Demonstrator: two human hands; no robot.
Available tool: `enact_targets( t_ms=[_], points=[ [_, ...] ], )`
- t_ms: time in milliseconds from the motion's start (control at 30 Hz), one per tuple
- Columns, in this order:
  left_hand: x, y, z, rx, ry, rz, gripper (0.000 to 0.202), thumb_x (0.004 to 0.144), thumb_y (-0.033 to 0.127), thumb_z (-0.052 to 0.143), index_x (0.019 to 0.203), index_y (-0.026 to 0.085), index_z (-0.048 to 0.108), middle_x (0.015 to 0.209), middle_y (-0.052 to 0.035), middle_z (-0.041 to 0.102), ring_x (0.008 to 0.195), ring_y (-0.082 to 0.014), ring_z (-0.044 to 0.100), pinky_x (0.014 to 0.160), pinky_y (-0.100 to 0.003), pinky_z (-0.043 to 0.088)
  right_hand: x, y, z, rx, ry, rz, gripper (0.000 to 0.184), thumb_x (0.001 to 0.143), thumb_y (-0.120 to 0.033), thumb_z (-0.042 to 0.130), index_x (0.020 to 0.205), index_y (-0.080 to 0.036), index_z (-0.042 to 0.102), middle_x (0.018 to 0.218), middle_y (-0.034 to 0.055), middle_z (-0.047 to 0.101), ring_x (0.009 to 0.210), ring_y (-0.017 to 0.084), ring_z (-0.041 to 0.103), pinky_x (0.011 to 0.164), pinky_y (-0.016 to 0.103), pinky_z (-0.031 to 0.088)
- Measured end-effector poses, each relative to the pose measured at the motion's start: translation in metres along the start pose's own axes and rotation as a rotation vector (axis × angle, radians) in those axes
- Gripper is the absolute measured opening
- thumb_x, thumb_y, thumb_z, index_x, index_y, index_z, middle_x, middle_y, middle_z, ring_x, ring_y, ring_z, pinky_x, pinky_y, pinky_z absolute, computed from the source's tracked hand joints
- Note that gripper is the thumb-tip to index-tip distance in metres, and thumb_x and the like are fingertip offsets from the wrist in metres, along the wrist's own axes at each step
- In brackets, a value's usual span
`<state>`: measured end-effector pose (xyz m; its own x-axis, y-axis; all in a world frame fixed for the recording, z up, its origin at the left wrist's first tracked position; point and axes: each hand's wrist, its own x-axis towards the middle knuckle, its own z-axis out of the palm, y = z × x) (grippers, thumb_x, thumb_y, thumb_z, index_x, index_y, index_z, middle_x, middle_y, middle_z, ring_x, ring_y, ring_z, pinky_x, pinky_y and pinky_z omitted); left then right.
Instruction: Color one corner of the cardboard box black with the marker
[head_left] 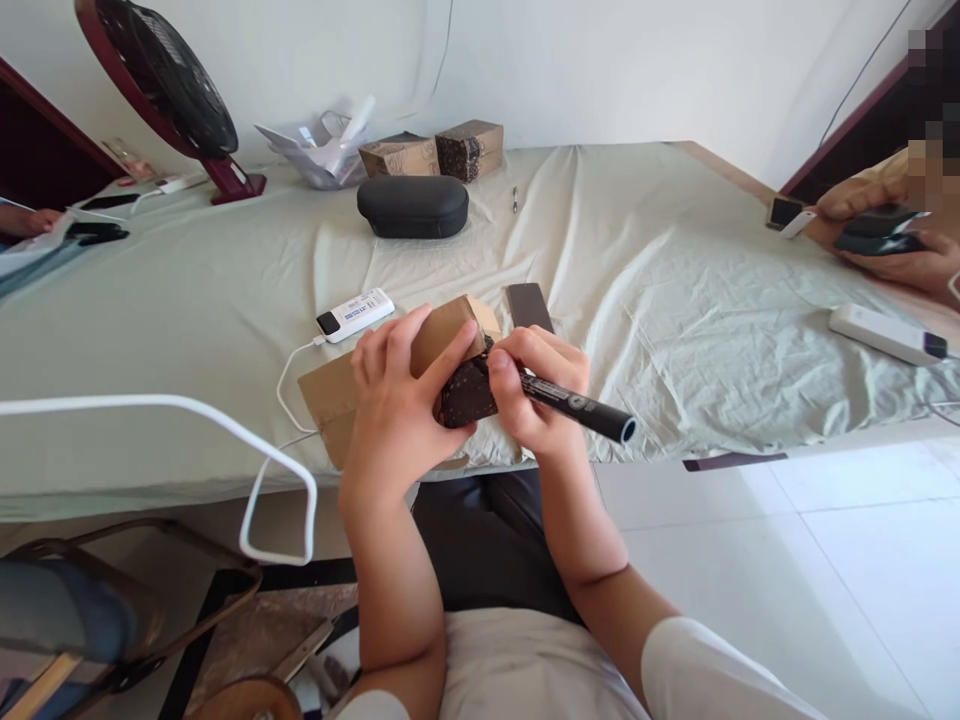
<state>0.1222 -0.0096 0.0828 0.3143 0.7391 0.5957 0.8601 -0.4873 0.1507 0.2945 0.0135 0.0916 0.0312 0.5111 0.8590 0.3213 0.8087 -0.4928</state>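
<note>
A small brown cardboard box (pixel 442 338) lies at the table's near edge, with a flap spread out to the left. The side facing me is black and speckled. My left hand (pixel 394 400) is spread over the box, fingers on its top and thumb low on the dark side, gripping it. Pinched in my right hand (pixel 536 385) is a black marker (pixel 589 408). Its tip end points at the box's upper right edge; my fingers partly hide the contact. Just beyond the right hand lies a dark flat rectangular object (pixel 529 305).
A white power bank (pixel 356 314) with a white cable lies left of the box. Farther back are a black case (pixel 412 207), two cardboard boxes (pixel 469 150), a plastic basket (pixel 322 150) and a fan (pixel 172 90). Other people's hands (pixel 862 200) show at both sides.
</note>
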Motion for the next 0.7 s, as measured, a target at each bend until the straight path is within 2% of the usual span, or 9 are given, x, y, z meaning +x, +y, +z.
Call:
enact_targets(
  t_ms=[133, 267, 367, 467, 567, 633, 700],
  points=[
    [0.002, 0.002, 0.000, -0.018, 0.001, -0.007, 0.096, 0.070, 0.024, 0.091, 0.158, 0.032, 0.055, 0.165, -0.0168, 0.042, 0.151, -0.0500, 0.043, 0.127, -0.070, 0.031, -0.003, 0.000, -0.007, 0.077, 0.021, 0.099, 0.036, 0.108, -0.034, 0.053, 0.073, -0.023, 0.055, 0.061, -0.0043, 0.051, 0.051, 0.010, 0.046, 0.053, 0.028, 0.040],
    [0.002, 0.000, -0.002, -0.028, 0.027, -0.008, 0.095, 0.070, 0.024, 0.092, 0.157, 0.030, 0.055, 0.164, -0.0187, 0.042, 0.152, -0.0507, 0.042, 0.126, -0.070, 0.034, -0.003, 0.000, -0.016, 0.128, 0.193, 0.132, 0.038, 0.109, -0.057, 0.055, 0.091, -0.026, 0.067, 0.064, -0.0030, 0.057, 0.050, 0.014, 0.055, 0.053, 0.032, 0.049],
    [0.000, -0.006, -0.002, -0.019, 0.082, -0.014, 0.095, 0.074, 0.028, 0.092, 0.159, 0.032, 0.052, 0.163, -0.0188, 0.042, 0.151, -0.0489, 0.044, 0.125, -0.069, 0.036, -0.001, 0.007, -0.022, 0.100, 0.241, 0.187, 0.035, 0.105, -0.061, 0.062, 0.099, -0.028, 0.069, 0.069, -0.0021, 0.063, 0.058, 0.017, 0.065, 0.061, 0.035, 0.057],
    [-0.004, -0.021, -0.002, -0.061, 0.200, -0.071, 0.106, 0.070, 0.037, 0.094, 0.164, 0.035, 0.045, 0.162, -0.0165, 0.042, 0.151, -0.0459, 0.045, 0.126, -0.064, 0.039, 0.003, 0.023, -0.028, 0.152, 0.169, 0.313, 0.028, 0.100, -0.055, 0.071, 0.111, -0.029, 0.070, 0.092, 0.0019, 0.076, 0.070, 0.017, 0.071, 0.064, 0.033, 0.059],
    [-0.012, -0.043, 0.000, -0.172, 0.348, -0.104, 0.118, 0.065, 0.039, 0.094, 0.169, 0.033, 0.039, 0.161, -0.0155, 0.041, 0.154, -0.0440, 0.042, 0.129, -0.060, 0.037, 0.006, 0.043, -0.035, 0.312, 0.018, 0.432, 0.038, 0.101, -0.060, 0.065, 0.124, -0.030, 0.069, 0.113, 0.0058, 0.080, 0.070, 0.017, 0.073, 0.063, 0.032, 0.058],
    [-0.018, -0.059, 0.002, -0.239, 0.430, -0.117, 0.119, 0.065, 0.043, 0.092, 0.170, 0.034, 0.035, 0.161, -0.0133, 0.040, 0.156, -0.0414, 0.040, 0.131, -0.059, 0.034, 0.005, 0.058, -0.038, 0.398, -0.065, 0.529, 0.039, 0.101, -0.061, 0.060, 0.121, -0.029, 0.069, 0.115, 0.0065, 0.080, 0.070, 0.016, 0.073, 0.062, 0.032, 0.057],
    [-0.023, -0.070, 0.005, -0.276, 0.456, -0.188, 0.119, 0.070, 0.050, 0.086, 0.172, 0.035, 0.027, 0.164, -0.0119, 0.034, 0.160, -0.0387, 0.035, 0.133, -0.057, 0.032, 0.003, 0.074, -0.039, 0.431, -0.138, 0.641, 0.030, 0.097, -0.053, 0.064, 0.111, -0.027, 0.067, 0.107, 0.0044, 0.080, 0.066, 0.015, 0.072, 0.060, 0.030, 0.055]
  ],
)
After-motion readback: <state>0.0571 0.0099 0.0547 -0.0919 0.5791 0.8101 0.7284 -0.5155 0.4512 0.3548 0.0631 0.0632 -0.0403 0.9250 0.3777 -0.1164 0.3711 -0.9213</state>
